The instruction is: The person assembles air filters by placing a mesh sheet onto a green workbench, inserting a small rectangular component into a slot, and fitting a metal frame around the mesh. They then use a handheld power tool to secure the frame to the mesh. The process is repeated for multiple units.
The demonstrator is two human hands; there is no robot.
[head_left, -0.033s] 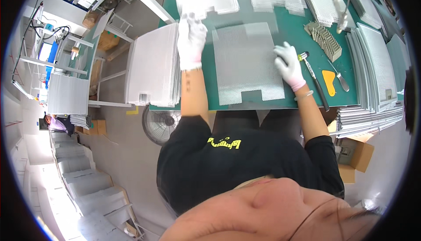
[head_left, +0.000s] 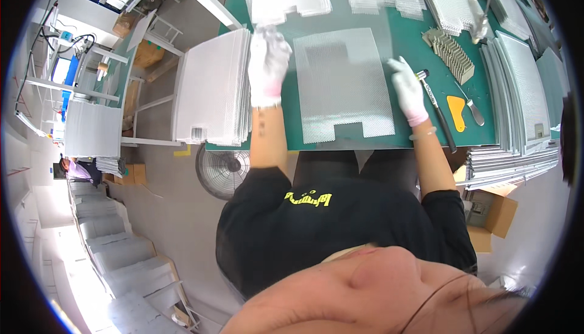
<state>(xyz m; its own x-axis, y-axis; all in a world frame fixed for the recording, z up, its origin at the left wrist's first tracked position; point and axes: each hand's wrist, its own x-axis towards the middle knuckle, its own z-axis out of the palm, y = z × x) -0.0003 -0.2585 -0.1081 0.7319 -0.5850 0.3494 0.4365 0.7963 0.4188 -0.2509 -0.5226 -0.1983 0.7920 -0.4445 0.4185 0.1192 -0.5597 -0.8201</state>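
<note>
On the green mat [head_left: 401,48], we square up a mesh sheet [head_left: 344,84].
Our left hand [head_left: 267,66], gloved and blurred, hovers at the sheet's 9 o'clock, grip unclear; our right hand [head_left: 409,90] presses its 3 o'clock edge, fingers loosely curled, holding nothing. Keeping both edges flat should help. A cardboard box [head_left: 490,218] at 4 o'clock holds unclear contents.

The surface [head_left: 413,42] is deep green. On it lies a silver-grey mesh sheet [head_left: 342,84] with a fine diamond grid. Both the left hand [head_left: 267,66] and the right hand [head_left: 409,90] wear white gloves, the right one pink at the cuff. A scraper [head_left: 456,112] is orange, a pen-like tool [head_left: 437,110] black, and the shirt [head_left: 328,230] black with yellow lettering.
</note>
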